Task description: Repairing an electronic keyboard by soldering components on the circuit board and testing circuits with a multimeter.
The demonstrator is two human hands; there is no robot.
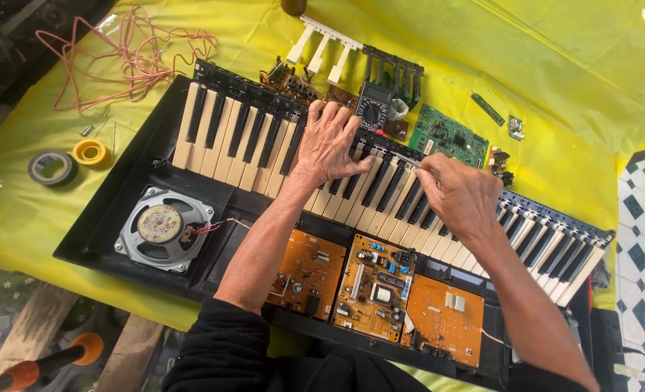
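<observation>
Across the opened keyboard's key bed (380,189), running upper left to lower right, the left hand (327,141) pressed flat, fingers spread, while the right hand (462,194) pinched a thin tool just beside it

Sleeves: black, soft knit fabric, pushed up above the elbow on the left arm, bunched in folds at 6 o'clock in the view.
Forearms: bare from the sleeve edge to the wrist, lean, with veins showing.
Left hand (327,145): bare, no ring or watch seen.
Right hand (462,196): bare, knuckles prominent, no glove.
</observation>
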